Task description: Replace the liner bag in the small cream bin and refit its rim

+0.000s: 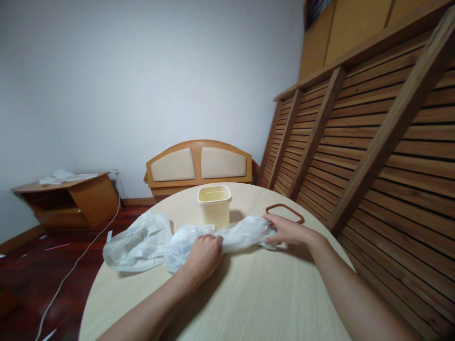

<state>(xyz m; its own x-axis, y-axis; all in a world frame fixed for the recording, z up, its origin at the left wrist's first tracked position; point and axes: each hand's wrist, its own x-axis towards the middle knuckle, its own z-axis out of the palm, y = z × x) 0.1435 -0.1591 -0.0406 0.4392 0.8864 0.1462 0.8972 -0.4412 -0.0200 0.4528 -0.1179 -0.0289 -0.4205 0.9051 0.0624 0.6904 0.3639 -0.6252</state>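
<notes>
Risk: a sharp pull between the hands could tear the thin film. A sideways swing could nudge the yellow tub (pixel 215 213), open and upright just beyond. Plastic bag (pixel 245 234): whitish, translucent, crumpled, twisted narrow mid-length — lying across the table (pixel 266 293), near side of the tub. Left hand (pixel 207 253) closed on its bunched middle; right hand (pixel 287 229) has thumb and fingers apart about the right end — grip unclear. Looser plastic (pixel 138 246) at left, joined or separate, cannot tell.
</notes>
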